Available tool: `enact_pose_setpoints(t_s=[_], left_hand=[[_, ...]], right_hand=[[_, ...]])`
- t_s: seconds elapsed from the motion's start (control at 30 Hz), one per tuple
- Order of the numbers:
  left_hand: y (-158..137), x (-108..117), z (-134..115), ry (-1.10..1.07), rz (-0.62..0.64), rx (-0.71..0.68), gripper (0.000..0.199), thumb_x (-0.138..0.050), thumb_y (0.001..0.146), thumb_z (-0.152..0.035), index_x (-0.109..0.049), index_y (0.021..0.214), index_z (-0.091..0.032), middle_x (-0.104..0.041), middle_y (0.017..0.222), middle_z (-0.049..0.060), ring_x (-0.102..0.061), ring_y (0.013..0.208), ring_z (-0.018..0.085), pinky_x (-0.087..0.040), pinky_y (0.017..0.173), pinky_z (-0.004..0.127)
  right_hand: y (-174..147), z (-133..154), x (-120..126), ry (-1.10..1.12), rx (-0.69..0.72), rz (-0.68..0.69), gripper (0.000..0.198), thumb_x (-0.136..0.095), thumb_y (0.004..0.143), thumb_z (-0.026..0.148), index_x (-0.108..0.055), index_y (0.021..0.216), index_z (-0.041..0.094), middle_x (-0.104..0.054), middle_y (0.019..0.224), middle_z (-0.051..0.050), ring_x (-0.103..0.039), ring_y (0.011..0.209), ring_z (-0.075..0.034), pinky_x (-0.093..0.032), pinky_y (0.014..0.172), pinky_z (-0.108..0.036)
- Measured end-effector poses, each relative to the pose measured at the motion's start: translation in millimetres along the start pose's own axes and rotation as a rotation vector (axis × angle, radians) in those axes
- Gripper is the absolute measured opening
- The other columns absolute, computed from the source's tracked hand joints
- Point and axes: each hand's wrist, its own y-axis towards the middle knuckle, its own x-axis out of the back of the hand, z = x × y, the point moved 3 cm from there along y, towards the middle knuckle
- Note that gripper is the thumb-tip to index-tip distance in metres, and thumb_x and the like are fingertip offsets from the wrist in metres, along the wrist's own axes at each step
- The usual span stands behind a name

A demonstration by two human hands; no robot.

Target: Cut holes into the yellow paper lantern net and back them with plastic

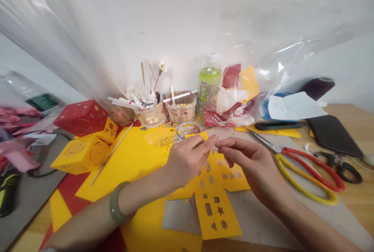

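My left hand [188, 154], with a ring and a green bangle on its wrist, is closed with its fingertips pointing right. Facing it, my right hand [248, 158] has thumb and forefinger drawn together in a pinch. The fingertips of both hands nearly meet; whatever they hold is too small or hidden to make out. Beneath them lies a yellow paper cut-out [212, 205], cross-like in outline, pierced with stars, ovals, triangles and other shapes. Behind the left hand sits a roll of clear tape [188, 122], partly covered by the hand.
Large scissors [309, 174] with red and yellow handles lie on the right, near a utility knife [279, 126] and a black phone [334, 135]. Red [83, 117] and yellow [82, 152] paper boxes stand left. A green drink bottle [209, 82] and decorated baskets [181, 111] line the back.
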Motion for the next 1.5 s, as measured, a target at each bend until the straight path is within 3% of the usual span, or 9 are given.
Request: enact_pose_setpoints(t_s=[0.23,0.57,0.7,0.83,0.9,0.97,1.07,1.2,1.5], left_hand=[[-2,0,0,0.191,-0.037,-0.124,0.026,-0.043,0.091,-0.013,-0.059,0.112,-0.013,-0.053,0.059,-0.002,-0.052,0.056,0.01,-0.041,0.05,0.02],[-4,-1,-2,0.238,-0.022,-0.196,0.03,-0.042,0.088,-0.009,-0.057,0.114,-0.011,-0.056,0.06,-0.001,-0.055,0.055,0.011,-0.04,0.045,0.021],[-1,-4,-2,-0.059,0.115,0.015,0.029,-0.041,0.09,-0.017,-0.061,0.112,-0.013,-0.066,0.073,0.005,-0.062,0.066,0.014,-0.051,0.06,0.025],[1,-9,2,-0.639,0.277,0.517,0.028,-0.051,0.086,-0.021,-0.063,0.11,-0.015,-0.069,0.102,0.008,-0.065,0.089,0.018,-0.052,0.082,0.032],[2,-12,4,-0.905,0.372,0.773,0.032,-0.058,0.082,-0.025,-0.063,0.112,-0.017,-0.069,0.103,0.007,-0.066,0.089,0.018,-0.052,0.08,0.032],[3,-14,3,-1.089,0.464,0.907,0.037,-0.062,0.078,-0.029,-0.062,0.113,-0.017,-0.07,0.099,0.007,-0.067,0.083,0.018,-0.052,0.072,0.029],[5,-14,5,-1.189,0.506,0.962,0.035,-0.062,0.077,-0.035,-0.066,0.107,-0.017,-0.07,0.094,0.007,-0.067,0.077,0.017,-0.05,0.063,0.023],[5,-14,8,-1.154,0.431,1.009,0.026,-0.053,0.082,-0.031,-0.07,0.093,-0.015,-0.071,0.086,0.007,-0.067,0.074,0.015,-0.049,0.058,0.02],[4,-15,9,-1.351,0.362,1.077,0.024,-0.058,0.08,-0.031,-0.069,0.094,-0.015,-0.07,0.078,0.005,-0.066,0.069,0.013,-0.049,0.056,0.019]], right_hand=[[2,-11,0,0.054,-0.11,0.035,0.017,-0.067,0.068,0.036,-0.07,0.075,0.021,-0.059,0.066,0.0,-0.041,0.053,-0.008,-0.028,0.043,-0.02],[2,-10,-2,0.063,-0.045,0.074,0.017,-0.063,0.072,0.033,-0.062,0.065,0.018,-0.046,0.057,0.002,-0.037,0.052,-0.008,-0.029,0.043,-0.019],[3,-12,-1,0.067,-0.027,0.068,0.014,-0.061,0.072,0.031,-0.059,0.065,0.019,-0.044,0.056,0.003,-0.037,0.054,-0.008,-0.03,0.046,-0.019],[6,-14,0,0.049,0.037,0.068,0.01,-0.059,0.072,0.026,-0.058,0.065,0.019,-0.051,0.063,0.002,-0.043,0.061,-0.011,-0.035,0.056,-0.022],[7,-14,0,0.014,0.071,0.071,0.01,-0.059,0.072,0.026,-0.055,0.065,0.019,-0.052,0.065,0.002,-0.046,0.064,-0.012,-0.037,0.06,-0.024],[7,-12,0,-0.034,0.115,0.067,0.012,-0.058,0.073,0.026,-0.053,0.064,0.019,-0.051,0.064,0.002,-0.048,0.064,-0.013,-0.037,0.061,-0.025],[7,-8,-1,-0.152,0.228,0.074,0.012,-0.055,0.074,0.023,-0.051,0.063,0.019,-0.05,0.064,0.002,-0.047,0.063,-0.013,-0.037,0.061,-0.026],[5,-5,-4,-0.268,0.379,0.118,0.012,-0.051,0.074,0.016,-0.051,0.062,0.019,-0.052,0.068,0.0,-0.049,0.068,-0.014,-0.038,0.065,-0.027],[4,-7,0,-0.216,0.449,0.072,0.013,-0.053,0.074,0.013,-0.053,0.063,0.02,-0.047,0.08,-0.002,-0.049,0.08,-0.016,-0.039,0.073,-0.029]])
